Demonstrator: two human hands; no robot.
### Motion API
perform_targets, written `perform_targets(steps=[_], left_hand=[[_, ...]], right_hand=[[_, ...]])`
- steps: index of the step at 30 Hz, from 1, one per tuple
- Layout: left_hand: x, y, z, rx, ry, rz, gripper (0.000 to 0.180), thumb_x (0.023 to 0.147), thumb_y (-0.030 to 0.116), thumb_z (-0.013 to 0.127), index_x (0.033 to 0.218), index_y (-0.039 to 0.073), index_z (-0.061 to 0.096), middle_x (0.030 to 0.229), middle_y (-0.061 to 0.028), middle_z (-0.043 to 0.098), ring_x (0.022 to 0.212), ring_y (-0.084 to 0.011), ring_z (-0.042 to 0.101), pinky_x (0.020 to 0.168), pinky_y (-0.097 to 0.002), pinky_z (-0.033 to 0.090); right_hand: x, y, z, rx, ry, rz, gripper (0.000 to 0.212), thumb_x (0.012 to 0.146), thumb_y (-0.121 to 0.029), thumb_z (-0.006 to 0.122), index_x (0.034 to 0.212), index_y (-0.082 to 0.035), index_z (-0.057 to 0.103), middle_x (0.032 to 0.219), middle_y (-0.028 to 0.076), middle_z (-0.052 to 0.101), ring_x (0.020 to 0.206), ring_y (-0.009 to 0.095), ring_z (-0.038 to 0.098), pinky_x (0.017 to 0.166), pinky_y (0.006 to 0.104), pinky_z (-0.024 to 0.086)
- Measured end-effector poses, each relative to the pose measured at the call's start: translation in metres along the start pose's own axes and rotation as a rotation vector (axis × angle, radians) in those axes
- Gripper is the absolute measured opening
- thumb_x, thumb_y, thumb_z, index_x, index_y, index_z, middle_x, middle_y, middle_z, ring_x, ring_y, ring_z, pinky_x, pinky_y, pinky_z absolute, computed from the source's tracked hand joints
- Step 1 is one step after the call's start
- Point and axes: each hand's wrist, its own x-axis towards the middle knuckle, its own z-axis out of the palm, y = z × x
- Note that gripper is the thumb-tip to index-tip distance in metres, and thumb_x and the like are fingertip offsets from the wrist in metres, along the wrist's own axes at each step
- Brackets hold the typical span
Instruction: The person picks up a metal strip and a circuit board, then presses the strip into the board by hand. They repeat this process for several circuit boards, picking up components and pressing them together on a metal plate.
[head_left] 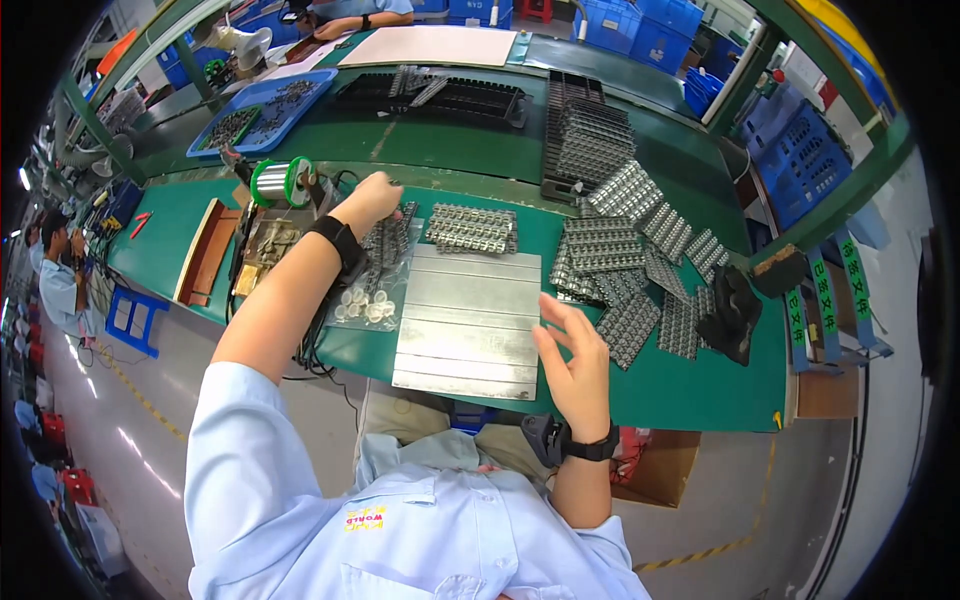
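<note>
My left hand [371,202] reaches forward past the far left corner of a grooved silver metal plate [468,325]. Its fingers are curled together, and whatever they hold is too small or hidden to make out. Below it, metal strips [385,243] lie on a clear plastic bag beside small round translucent pieces [366,306]. At the plate's far edge rest several stacked strips of small square metal cells [470,229]. My right hand [577,368] is over the plate's right edge, fingers apart and holding nothing. Right of the plate is a loose pile of similar strips [603,245].
A green-flanged wire spool [283,183] stands at the left. Beyond are a blue tray of small parts [265,112], black trays [440,97] and stacked strips [597,140]. A black cloth-like item [733,312] lies at the right. Across the bench sits another person [360,12].
</note>
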Motion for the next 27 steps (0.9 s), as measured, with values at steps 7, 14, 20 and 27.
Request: perform_targets(steps=[7,14,20,27], left_hand=[[0.007,0.004,0.017,0.697,0.237,0.063,0.048,0.085,0.026,0.068,0.117,-0.007,0.054,0.114,-0.0264,0.06,0.104,-0.0336,0.063,0.083,-0.0428,0.052],[-0.032,0.043,0.073,0.643,-0.054,1.012,0.071,0.067,0.033,0.084,0.121,-0.001,0.053,0.116,-0.0172,0.057,0.111,-0.0353,0.055,0.098,-0.0439,0.043],[-0.057,0.062,0.067,0.697,-0.066,0.91,0.074,0.068,0.025,0.082,0.13,0.002,0.049,0.123,-0.0179,0.056,0.116,-0.0364,0.052,0.099,-0.0433,0.042],[-0.121,0.078,0.049,0.162,-0.172,1.024,0.073,0.073,0.016,0.078,0.137,0.005,0.045,0.126,-0.0162,0.056,0.12,-0.0334,0.053,0.102,-0.0392,0.04]], right_hand=[[-0.036,0.014,-0.03,-0.072,-0.031,0.112,0.031,0.089,-0.006,0.064,0.118,0.003,0.062,0.108,0.016,0.067,0.102,0.023,0.066,0.088,0.032,0.053],[-0.044,0.019,-0.031,-0.054,-0.039,0.126,0.03,0.088,-0.006,0.064,0.117,0.002,0.063,0.106,0.016,0.068,0.099,0.024,0.068,0.087,0.0318,0.053],[-0.042,0.018,-0.03,-0.073,-0.053,0.1,0.03,0.088,-0.006,0.064,0.117,0.002,0.062,0.106,0.017,0.068,0.098,0.025,0.068,0.086,0.0323,0.053],[-0.016,0.001,-0.017,-0.166,0.036,-0.011,0.035,0.087,-0.009,0.066,0.121,0.001,0.061,0.113,0.017,0.065,0.103,0.029,0.065,0.088,0.0337,0.051]])
